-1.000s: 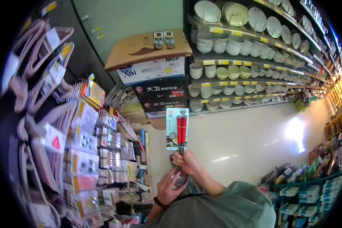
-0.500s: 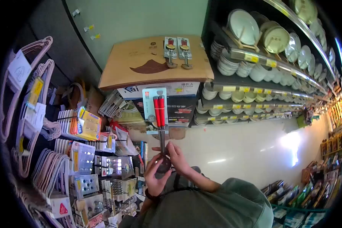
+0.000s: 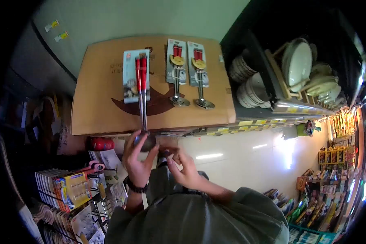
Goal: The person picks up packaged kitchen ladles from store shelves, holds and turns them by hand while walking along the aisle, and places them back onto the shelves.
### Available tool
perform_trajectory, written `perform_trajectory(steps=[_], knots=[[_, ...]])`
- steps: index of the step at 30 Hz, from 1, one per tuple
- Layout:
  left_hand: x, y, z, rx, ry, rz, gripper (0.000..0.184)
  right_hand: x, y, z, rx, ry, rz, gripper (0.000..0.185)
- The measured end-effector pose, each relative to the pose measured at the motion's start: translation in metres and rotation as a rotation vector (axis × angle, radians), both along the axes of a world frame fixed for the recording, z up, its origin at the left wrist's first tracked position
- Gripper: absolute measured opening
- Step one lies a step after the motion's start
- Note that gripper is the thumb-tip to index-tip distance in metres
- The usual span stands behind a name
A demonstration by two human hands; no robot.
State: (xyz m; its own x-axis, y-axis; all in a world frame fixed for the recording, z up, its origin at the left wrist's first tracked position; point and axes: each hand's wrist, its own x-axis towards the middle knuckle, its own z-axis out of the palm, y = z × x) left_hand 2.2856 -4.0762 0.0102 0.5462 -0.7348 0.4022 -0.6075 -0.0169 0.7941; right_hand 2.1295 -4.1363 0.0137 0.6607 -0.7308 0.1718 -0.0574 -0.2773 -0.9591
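In the head view, there it was: the left hand (image 3: 138, 168) had the red-handled ladle pack (image 3: 143, 77) by its bowl (image 3: 148, 142), thumb along the bowl's four-o'clock side, fingers round its nine-o'clock side, pinching it between them! The handles and card ran up from those fingers towards twelve o'clock, over the cardboard box (image 3: 95, 85); whether they touched it, I couldn't tell. Over at four o'clock from the bowl, the right hand (image 3: 187, 171) was near but apart, fingers half-curled; what their tips pressed, I couldn't tell. Two carded utensils (image 3: 177, 61) lay on the box, one o'clock from the left hand.
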Motion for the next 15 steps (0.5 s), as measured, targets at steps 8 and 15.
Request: perform_trajectory(steps=[8,15], knots=[[0.041,-0.111,0.000,0.032,0.156,-0.021,0.031,0.043,-0.062,0.008,0.012,-0.032,0.029,0.015],[0.041,-0.141,-0.009,0.111,-0.072,-0.074,0.031,0.031,-0.076,-0.002,0.076,-0.143,-0.080,0.015]])
